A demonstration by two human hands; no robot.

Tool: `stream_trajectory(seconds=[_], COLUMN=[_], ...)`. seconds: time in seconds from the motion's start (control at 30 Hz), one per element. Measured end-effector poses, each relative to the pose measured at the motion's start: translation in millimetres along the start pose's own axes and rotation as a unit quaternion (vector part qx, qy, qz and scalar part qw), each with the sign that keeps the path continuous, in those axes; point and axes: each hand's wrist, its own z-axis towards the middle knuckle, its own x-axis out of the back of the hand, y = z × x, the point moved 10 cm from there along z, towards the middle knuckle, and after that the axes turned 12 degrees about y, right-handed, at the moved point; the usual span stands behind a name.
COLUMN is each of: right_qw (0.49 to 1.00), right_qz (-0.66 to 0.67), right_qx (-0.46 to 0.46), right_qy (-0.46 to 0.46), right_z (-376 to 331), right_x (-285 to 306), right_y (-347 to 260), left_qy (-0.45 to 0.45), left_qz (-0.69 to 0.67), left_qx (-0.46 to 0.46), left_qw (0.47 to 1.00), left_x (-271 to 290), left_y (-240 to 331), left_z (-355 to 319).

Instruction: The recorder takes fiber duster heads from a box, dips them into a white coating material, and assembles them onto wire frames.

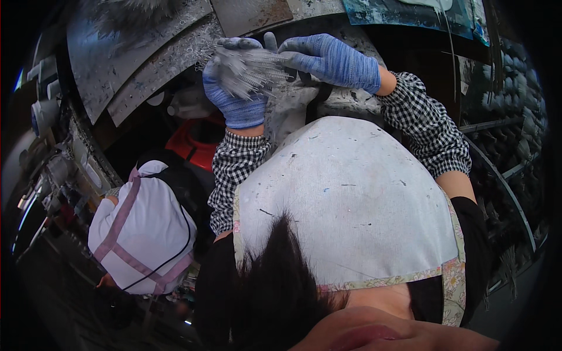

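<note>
A bundle of thin grey wire brushes with twisted stems (249,71) lies across my left hand (234,108), which wears a blue knit glove with grey fingers and is closed around it. Small wire loops stick out at the bundle's left end. My right hand (336,61), gloved the same way, reaches in from the right. Its thumb and index finger come together at the brushes' right-hand tips. Whatever is between those fingertips is too small to make out.
Stained grey boards (170,58) slope at the upper left, with a pile of grey bristly pieces (137,10) on top. A blue tray (380,14) sits at the upper right. Below my left wrist is a red plastic item (190,140). Another person (146,234) is close on my left; a metal frame (506,184) stands right.
</note>
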Motion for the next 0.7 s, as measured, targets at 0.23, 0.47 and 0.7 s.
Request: stream_trajectory(seconds=[0.23,0.47,0.7], right_qw=[0.976,0.994,0.981], right_qz=[0.174,-0.064,-0.185], right_qx=[-0.09,0.089,0.022], right_qy=[-0.093,-0.026,-0.058], right_z=[-9.8,-10.9,-30.4], right_x=[-16.0,-14.2,-6.3], right_y=[9.3,-7.6,0.9], left_qy=[-0.068,-0.072,-0.002], left_qz=[-0.138,0.006,-0.06], left_qx=[0.076,0.034,0.054], left_qw=[0.985,0.997,0.997], left_x=[-19.4,-17.4,-2.3], left_y=[-15.3,-17.1,-34.6], left_z=[-6.9,-14.9,-18.6])
